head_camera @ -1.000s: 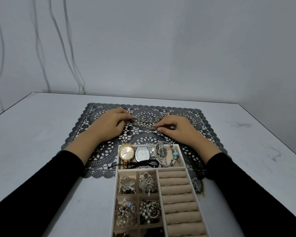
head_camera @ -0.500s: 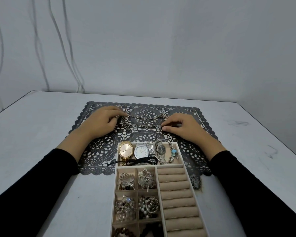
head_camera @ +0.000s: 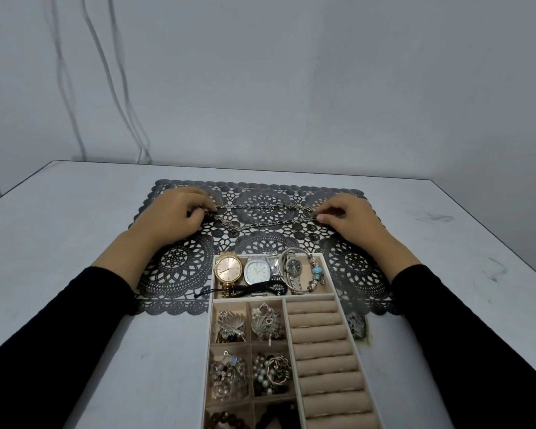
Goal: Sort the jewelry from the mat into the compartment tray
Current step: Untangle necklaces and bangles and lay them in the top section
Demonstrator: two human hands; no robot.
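A dark lace mat lies on the grey table. Stretched across its far half is a metal chain necklace, doubled into two strands. My left hand pinches its left end and my right hand pinches its right end, both resting on the mat. Nearer me stands the beige compartment tray. Its top compartment holds a gold watch, a silver watch, a small dark-faced watch, a beaded bracelet and a black cord. Small squares below hold brooches.
The tray's right side has rows of empty ring rolls. Cables hang down the wall behind the table. A dark scuffed patch sits just right of the tray. The table's right edge runs diagonally.
My hands have moved apart along the mat, pulling the chain necklace from a short bunched length into a long taut line. The view tilted slightly, bringing the tray nearer.
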